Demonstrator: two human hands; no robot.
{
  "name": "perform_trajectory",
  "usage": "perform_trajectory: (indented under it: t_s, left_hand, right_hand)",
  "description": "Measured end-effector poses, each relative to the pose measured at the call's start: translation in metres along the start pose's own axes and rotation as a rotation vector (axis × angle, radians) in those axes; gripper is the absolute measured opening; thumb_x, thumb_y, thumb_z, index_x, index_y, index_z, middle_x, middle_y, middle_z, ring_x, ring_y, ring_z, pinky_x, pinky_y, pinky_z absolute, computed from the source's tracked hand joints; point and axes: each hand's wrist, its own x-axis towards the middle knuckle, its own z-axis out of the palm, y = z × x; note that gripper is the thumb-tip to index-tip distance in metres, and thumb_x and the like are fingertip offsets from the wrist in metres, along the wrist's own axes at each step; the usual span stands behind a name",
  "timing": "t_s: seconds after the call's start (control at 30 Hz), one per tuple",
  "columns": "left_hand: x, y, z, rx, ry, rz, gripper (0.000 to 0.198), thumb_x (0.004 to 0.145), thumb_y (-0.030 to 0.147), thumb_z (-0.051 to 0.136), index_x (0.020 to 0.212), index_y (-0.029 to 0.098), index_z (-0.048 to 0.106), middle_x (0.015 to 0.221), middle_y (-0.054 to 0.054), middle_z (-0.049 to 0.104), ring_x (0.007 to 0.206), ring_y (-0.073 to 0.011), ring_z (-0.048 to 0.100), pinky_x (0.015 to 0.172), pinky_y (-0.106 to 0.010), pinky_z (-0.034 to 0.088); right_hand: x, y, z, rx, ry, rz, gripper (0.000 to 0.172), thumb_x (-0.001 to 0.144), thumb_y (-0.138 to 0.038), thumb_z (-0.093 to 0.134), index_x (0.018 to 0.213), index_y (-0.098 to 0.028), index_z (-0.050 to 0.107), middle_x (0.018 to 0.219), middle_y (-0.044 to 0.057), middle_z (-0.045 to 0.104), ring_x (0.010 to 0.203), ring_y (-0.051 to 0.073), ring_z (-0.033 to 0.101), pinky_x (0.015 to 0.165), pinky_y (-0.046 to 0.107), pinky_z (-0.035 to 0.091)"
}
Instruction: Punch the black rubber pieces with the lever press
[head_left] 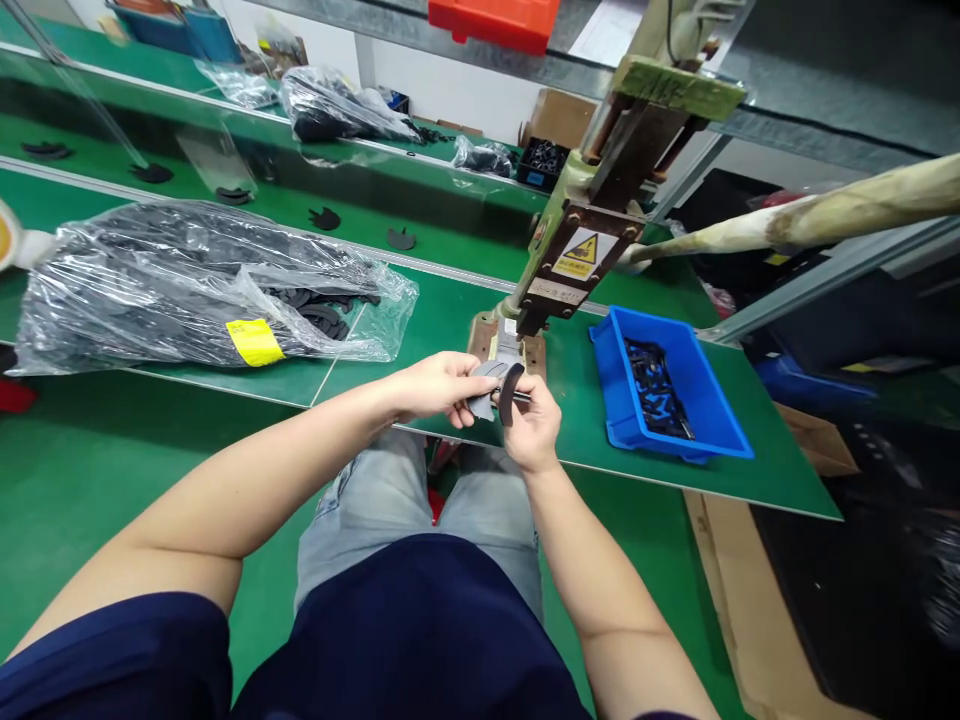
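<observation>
Just in front of the press base [534, 352], both hands are close together near the table's front edge. My left hand [442, 388] pinches a flat grey piece [482, 404] between thumb and fingers. A curved black piece [511, 394] is held upright in my right hand [536, 425], its fingers closed around it, with a small dark rod-like part beside it. The two pieces are side by side; whether they touch is hard to tell. The hand press [577, 250] with a yellow warning label stands right behind the hands.
A clear bag of black parts [157, 290] lies on the left of the green table [427, 300]. The blue bin [697, 400] on the right holds small black parts. Behind, a conveyor carries several dark pieces. The press's long wrapped handle [817, 215] reaches to the right.
</observation>
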Motion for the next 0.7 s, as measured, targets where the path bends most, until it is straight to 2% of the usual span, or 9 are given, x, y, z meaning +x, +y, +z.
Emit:
perform_trajectory:
  t_s: [0.1, 0.23, 0.33, 0.43, 0.5, 0.6, 0.63, 0.7]
  left_hand:
    - [0.003, 0.000, 0.000, -0.012, -0.029, -0.032, 0.045, 0.087, 0.052, 0.087, 0.081, 0.017, 0.060, 0.061, -0.001, 0.067, 0.048, -0.0130, 0.068, 0.047, -0.020, 0.055]
    - [0.008, 0.002, 0.000, 0.030, -0.035, -0.004, 0.044, 0.088, 0.053, 0.085, 0.083, 0.017, 0.061, 0.065, -0.001, 0.070, 0.051, -0.0131, 0.069, 0.049, -0.021, 0.055]
    - [0.009, 0.005, -0.005, 0.115, 0.007, 0.006, 0.042, 0.090, 0.051, 0.083, 0.083, 0.018, 0.059, 0.066, -0.001, 0.070, 0.053, -0.0141, 0.069, 0.050, -0.022, 0.054]
    - [0.006, 0.006, -0.008, 0.230, 0.082, 0.026, 0.040, 0.091, 0.050, 0.081, 0.082, 0.020, 0.057, 0.067, -0.001, 0.068, 0.056, -0.0151, 0.067, 0.053, -0.025, 0.052]
    - [0.000, 0.005, -0.008, 0.349, 0.211, 0.130, 0.036, 0.090, 0.047, 0.082, 0.084, 0.021, 0.058, 0.073, 0.000, 0.067, 0.062, -0.0150, 0.065, 0.059, -0.026, 0.052]
    - [-0.008, 0.003, -0.003, 0.568, 0.412, 0.376, 0.031, 0.086, 0.044, 0.084, 0.091, 0.022, 0.063, 0.092, -0.003, 0.065, 0.082, -0.0174, 0.064, 0.073, -0.029, 0.053]
    - [-0.009, 0.002, -0.002, 0.616, 0.437, 0.425, 0.032, 0.084, 0.044, 0.086, 0.094, 0.022, 0.065, 0.098, -0.004, 0.064, 0.088, -0.0186, 0.063, 0.077, -0.030, 0.053]
    - [-0.008, -0.002, 0.000, 0.627, 0.438, 0.438, 0.040, 0.079, 0.046, 0.089, 0.099, 0.022, 0.065, 0.106, -0.005, 0.062, 0.093, -0.0194, 0.062, 0.080, -0.031, 0.053]
  right_hand:
    - [-0.007, 0.002, 0.001, -0.030, 0.009, 0.003, 0.020, 0.096, -0.044, 0.071, 0.099, -0.025, 0.066, 0.090, 0.001, 0.071, 0.078, 0.014, 0.067, 0.073, 0.031, 0.058]
    - [-0.007, 0.001, 0.001, -0.096, 0.007, -0.011, 0.022, 0.099, -0.045, 0.066, 0.103, -0.024, 0.064, 0.095, 0.003, 0.072, 0.079, 0.015, 0.068, 0.072, 0.032, 0.058]
    - [-0.001, -0.005, -0.007, -0.169, -0.064, -0.049, 0.019, 0.100, -0.042, 0.063, 0.107, -0.025, 0.066, 0.094, 0.003, 0.074, 0.078, 0.016, 0.069, 0.073, 0.033, 0.059]
    - [0.005, -0.012, -0.018, -0.259, -0.135, -0.121, 0.016, 0.099, -0.038, 0.065, 0.108, -0.026, 0.070, 0.096, 0.004, 0.076, 0.085, 0.018, 0.071, 0.082, 0.037, 0.059]
    - [0.007, -0.015, -0.023, -0.307, -0.166, -0.172, 0.014, 0.098, -0.037, 0.065, 0.105, -0.027, 0.071, 0.096, 0.005, 0.076, 0.088, 0.020, 0.071, 0.085, 0.039, 0.058]
    - [0.008, -0.016, -0.025, -0.354, -0.187, -0.232, 0.013, 0.098, -0.037, 0.063, 0.099, -0.026, 0.070, 0.093, 0.006, 0.075, 0.087, 0.022, 0.070, 0.082, 0.040, 0.057]
    - [0.008, -0.016, -0.025, -0.366, -0.189, -0.247, 0.013, 0.098, -0.036, 0.062, 0.098, -0.026, 0.070, 0.092, 0.006, 0.074, 0.086, 0.022, 0.069, 0.082, 0.041, 0.057]
    - [0.008, -0.016, -0.024, -0.386, -0.196, -0.270, 0.013, 0.099, -0.036, 0.061, 0.098, -0.026, 0.069, 0.090, 0.006, 0.074, 0.085, 0.022, 0.069, 0.081, 0.041, 0.057]
